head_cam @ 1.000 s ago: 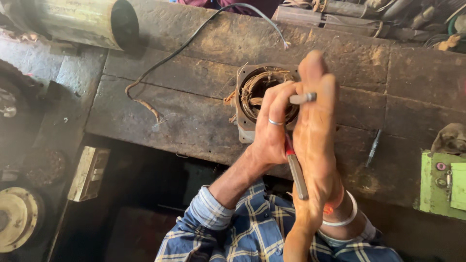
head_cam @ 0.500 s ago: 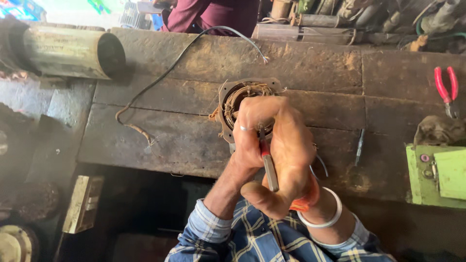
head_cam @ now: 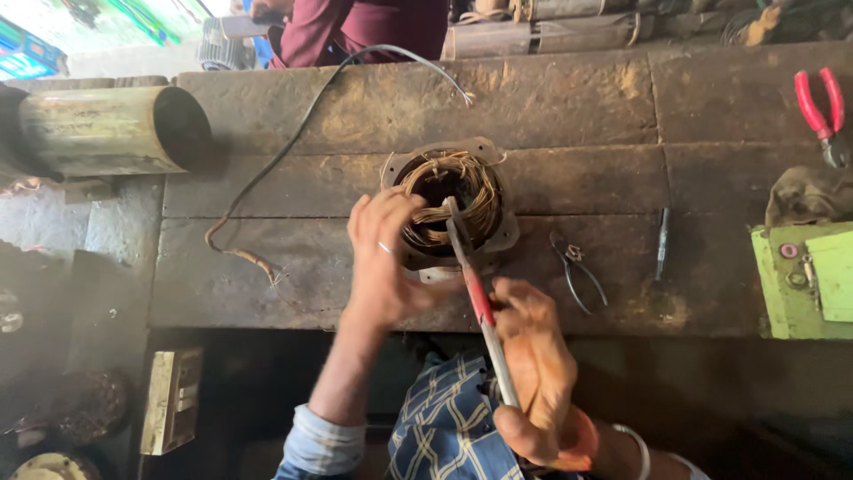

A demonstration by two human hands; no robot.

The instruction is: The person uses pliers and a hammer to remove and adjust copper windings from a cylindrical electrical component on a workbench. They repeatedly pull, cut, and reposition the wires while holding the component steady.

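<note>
- We see a motor stator [head_cam: 449, 209], a round metal housing with copper wire windings [head_cam: 480, 191] coiled inside, standing open-end-up near the middle of the worn tabletop [head_cam: 569, 116].
- Our left hand [head_cam: 382, 258] rests on the near left rim of the stator, fingers curled over the edge and touching the windings; its grip is half closed on the housing rim, steadying it.
- Our right hand [head_cam: 533, 373] is below and to the right of the stator, off the near edge of the tabletop, with its grip closed around a long tool with a red handle section [head_cam: 475, 284].
- The tool runs up and leftward from the right hand, and its metal tip lies inside the stator bore, against the windings on the near side.
- So the stator lies directly under the left hand and just beyond the right hand, joined to it only by the tool.
- A small pair of pliers [head_cam: 573, 267] lies on the tabletop just right of the stator, and a slim dark tool [head_cam: 662, 240] lies further right.
- Red-handled pliers [head_cam: 822, 107] sit at the far right edge, above a green metal box [head_cam: 804, 280].
- A black cable [head_cam: 293, 147] trails across the tabletop to the left, near a large metal cylinder [head_cam: 107, 129].
- Another person in a maroon sleeve [head_cam: 355, 27] stands at the far side.
</note>
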